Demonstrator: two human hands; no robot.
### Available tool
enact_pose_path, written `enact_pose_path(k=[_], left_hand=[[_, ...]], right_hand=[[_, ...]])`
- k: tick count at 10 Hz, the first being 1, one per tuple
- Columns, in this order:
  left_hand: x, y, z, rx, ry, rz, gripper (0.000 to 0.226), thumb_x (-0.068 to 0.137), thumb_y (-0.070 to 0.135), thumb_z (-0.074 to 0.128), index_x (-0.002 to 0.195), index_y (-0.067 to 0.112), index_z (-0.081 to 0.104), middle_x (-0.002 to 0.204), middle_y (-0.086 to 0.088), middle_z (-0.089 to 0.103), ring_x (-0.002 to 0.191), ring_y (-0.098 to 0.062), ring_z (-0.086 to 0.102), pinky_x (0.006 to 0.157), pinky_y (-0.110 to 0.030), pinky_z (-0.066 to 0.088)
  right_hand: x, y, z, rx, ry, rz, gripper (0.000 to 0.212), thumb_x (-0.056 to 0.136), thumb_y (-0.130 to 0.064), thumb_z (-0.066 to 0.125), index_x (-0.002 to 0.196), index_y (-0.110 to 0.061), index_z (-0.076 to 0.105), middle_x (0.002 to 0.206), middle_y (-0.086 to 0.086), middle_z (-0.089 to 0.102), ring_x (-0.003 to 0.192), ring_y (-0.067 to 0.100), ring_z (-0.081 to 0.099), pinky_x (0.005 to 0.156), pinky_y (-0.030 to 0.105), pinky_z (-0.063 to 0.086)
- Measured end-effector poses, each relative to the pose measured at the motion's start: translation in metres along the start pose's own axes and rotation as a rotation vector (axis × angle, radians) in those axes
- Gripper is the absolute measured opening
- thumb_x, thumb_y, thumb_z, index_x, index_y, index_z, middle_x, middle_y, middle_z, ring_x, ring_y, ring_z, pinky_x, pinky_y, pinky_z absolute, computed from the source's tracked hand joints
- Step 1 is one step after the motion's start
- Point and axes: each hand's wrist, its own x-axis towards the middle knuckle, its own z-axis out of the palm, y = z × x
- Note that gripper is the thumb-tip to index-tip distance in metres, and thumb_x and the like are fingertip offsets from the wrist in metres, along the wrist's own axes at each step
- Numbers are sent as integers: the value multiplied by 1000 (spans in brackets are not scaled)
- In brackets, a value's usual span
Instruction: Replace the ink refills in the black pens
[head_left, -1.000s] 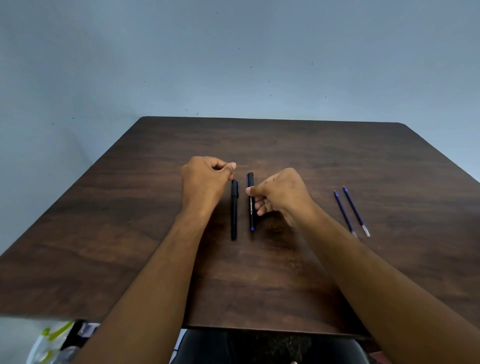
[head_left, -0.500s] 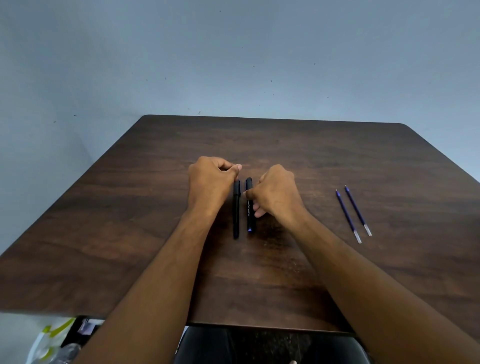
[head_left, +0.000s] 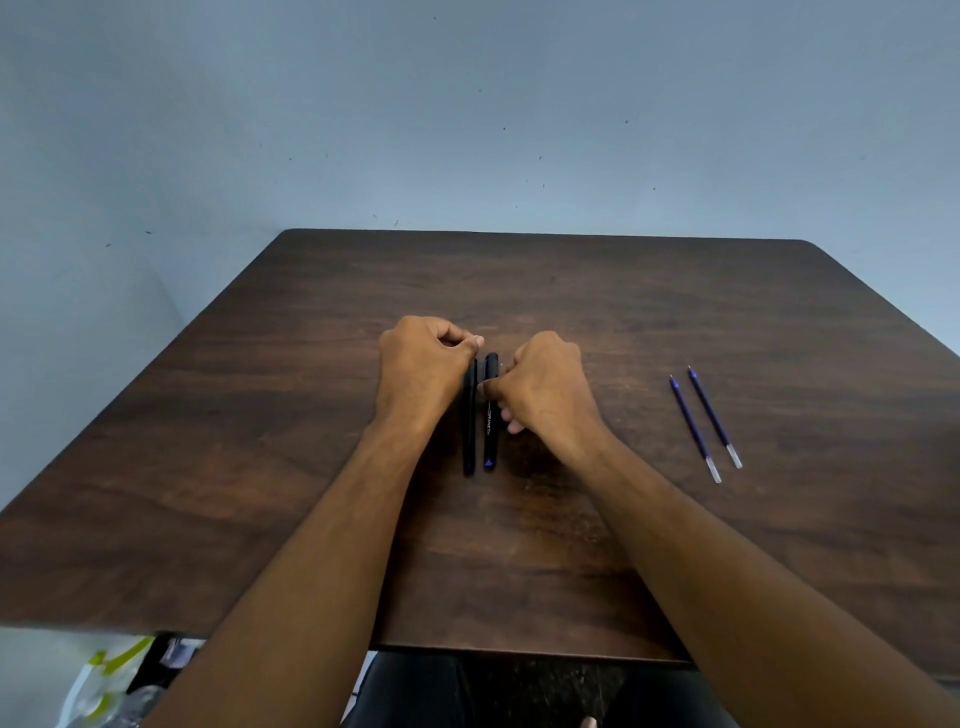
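Resting side by side at mid-table, the two pens (head_left: 480, 415) are light, stiff and smooth, so they may roll. My right hand (head_left: 540, 389) pinches the right one mid-barrel; my left hand (head_left: 423, 364) is curled beside the other, grasp unclear. The refills (head_left: 704, 423) lie well right.
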Motion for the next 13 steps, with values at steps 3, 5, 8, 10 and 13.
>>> enact_pose_path(k=[3,5,8,10,13], left_hand=[[-6,7,2,-13,51,51,3,84,28,75,82,27,77,65,22,64,71,18,60,55,2,40],[-11,10,3,8,56,33,7,89,31,70,90,27,75,75,17,68,75,15,60,57,3,40],[-17,15,6,22,13,193,24,101,17,49,110,23,71,98,11,70,94,-1,62,80,-15,48],[-25,21,11,51,-18,203,46,95,-6,44,132,15,60,128,1,63,121,-9,53,101,-17,39],[22,25,28,209,31,437,55,108,34,26,156,10,17,165,-2,12,152,-11,1,124,-34,3]], right_hand=[[-9,18,-10,76,230,-231,34,95,-30,67,66,-13,71,56,0,69,47,12,64,46,27,53],[-2,24,-12,-147,286,-308,26,97,-34,62,82,-16,73,77,-3,66,71,14,63,69,39,58],[0,27,-14,-304,388,-485,27,100,-29,56,112,-10,71,111,10,62,108,22,55,91,36,51],[6,38,-40,-546,354,-604,46,104,-35,47,139,-5,54,140,14,57,132,27,49,108,39,44],[68,50,-59,-585,309,-601,79,105,-55,25,160,-1,5,170,15,0,157,26,-4,128,43,4]])
